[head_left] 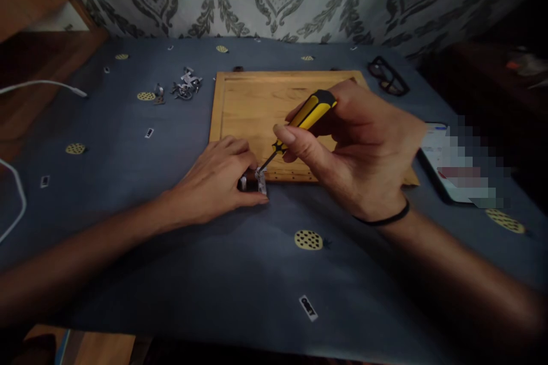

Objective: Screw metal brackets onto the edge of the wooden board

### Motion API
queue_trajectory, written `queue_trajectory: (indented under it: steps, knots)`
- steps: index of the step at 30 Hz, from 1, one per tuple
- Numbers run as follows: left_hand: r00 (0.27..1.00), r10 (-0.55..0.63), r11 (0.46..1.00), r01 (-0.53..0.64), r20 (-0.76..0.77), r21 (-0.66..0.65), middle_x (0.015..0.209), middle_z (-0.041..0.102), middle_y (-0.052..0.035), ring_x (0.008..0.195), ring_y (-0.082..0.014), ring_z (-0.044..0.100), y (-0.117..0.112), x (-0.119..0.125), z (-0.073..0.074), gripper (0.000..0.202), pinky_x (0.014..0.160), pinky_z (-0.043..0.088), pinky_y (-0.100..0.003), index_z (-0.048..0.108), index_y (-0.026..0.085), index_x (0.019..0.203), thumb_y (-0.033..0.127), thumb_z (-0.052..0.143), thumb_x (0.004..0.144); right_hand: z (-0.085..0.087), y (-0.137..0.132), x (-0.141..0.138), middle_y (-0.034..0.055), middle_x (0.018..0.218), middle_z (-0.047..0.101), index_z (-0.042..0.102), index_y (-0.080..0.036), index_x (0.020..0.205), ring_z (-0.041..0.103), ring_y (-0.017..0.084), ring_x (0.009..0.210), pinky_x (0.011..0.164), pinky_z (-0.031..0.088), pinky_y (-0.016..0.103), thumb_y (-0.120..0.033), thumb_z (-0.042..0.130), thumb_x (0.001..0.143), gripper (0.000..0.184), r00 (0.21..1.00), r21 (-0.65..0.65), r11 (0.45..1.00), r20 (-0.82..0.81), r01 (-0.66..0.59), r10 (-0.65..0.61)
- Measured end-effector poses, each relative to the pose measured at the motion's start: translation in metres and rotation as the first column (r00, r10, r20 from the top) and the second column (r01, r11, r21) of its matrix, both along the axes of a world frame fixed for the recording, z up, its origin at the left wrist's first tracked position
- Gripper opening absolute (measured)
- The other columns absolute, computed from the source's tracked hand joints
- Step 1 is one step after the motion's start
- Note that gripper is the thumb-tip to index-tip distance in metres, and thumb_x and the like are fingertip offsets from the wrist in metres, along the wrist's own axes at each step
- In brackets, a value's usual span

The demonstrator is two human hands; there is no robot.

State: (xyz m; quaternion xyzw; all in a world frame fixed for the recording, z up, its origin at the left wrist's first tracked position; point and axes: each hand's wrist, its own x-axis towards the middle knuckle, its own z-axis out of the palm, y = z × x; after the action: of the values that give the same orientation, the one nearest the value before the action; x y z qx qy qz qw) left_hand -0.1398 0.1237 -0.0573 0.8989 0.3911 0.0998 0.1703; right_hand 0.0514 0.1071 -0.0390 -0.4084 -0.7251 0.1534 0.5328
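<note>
My right hand (355,142) is closed round the handle of a yellow and black screwdriver (310,112). Its shaft slants down to the left, and the tip meets a small silver metal hinge (262,183) at the near edge of a wooden panel (265,105). From the left, my left hand (222,177) pinches the hinge, thumb in front and fingers behind. Part of the hinge is covered by those fingers, so whether a screw sits under the tip cannot be made out. The panel lies flat, with a raised frame round its rim.
Several loose metal hinges (187,85) lie in a pile at the back left. Black-framed glasses (389,76) rest at the back right, and a phone (449,165) with a lit screen lies right of the panel. A white cable (51,84) crosses the left side of the blue tablecloth (192,279).
</note>
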Motion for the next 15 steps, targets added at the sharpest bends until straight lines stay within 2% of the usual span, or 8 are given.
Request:
queue_trajectory:
  steps: [4, 11, 15]
  knots:
    - [1.000, 0.005, 1.000, -0.005, -0.010, -0.012, 0.109, 0.065, -0.0081, 0.108, -0.0295, 0.058, 0.0001, -0.0002, 0.0003, 0.034, 0.092, 0.046, -0.043, 0.067, 0.017, 0.091, 0.046, 0.080, 0.081, -0.0014, 0.0039, -0.0013, -0.0024, 0.071, 0.059, 0.058, -0.025, 0.073, 0.059, 0.015, 0.055, 0.050, 0.051, 0.032, -0.053, 0.077, 0.084, 0.036, 0.999, 0.022, 1.000, -0.043, -0.015, 0.016]
    - [1.000, -0.020, 1.000, 0.020, 0.005, 0.012, 0.116, 0.065, -0.0103, 0.115, -0.0313, 0.058, -0.0006, -0.0030, -0.0024, 0.035, 0.098, 0.047, -0.047, 0.066, 0.017, 0.094, 0.047, 0.080, 0.082, -0.0019, 0.0028, -0.0040, -0.0043, 0.069, 0.060, 0.056, -0.024, 0.073, 0.057, 0.010, 0.050, 0.045, 0.049, 0.026, -0.048, 0.078, 0.085, 0.034, 0.998, 0.055, 0.997, -0.019, -0.051, 0.053]
    - [1.000, -0.007, 1.000, 0.007, -0.019, -0.006, 0.116, 0.065, -0.0101, 0.116, -0.0316, 0.058, -0.0014, -0.0022, -0.0004, 0.035, 0.101, 0.047, -0.048, 0.066, 0.017, 0.094, 0.047, 0.079, 0.083, 0.0022, -0.0006, -0.0050, -0.0043, 0.071, 0.061, 0.057, -0.024, 0.075, 0.058, 0.010, 0.051, 0.045, 0.048, 0.025, -0.048, 0.079, 0.084, 0.034, 0.995, -0.055, 0.994, -0.023, -0.095, 0.093]
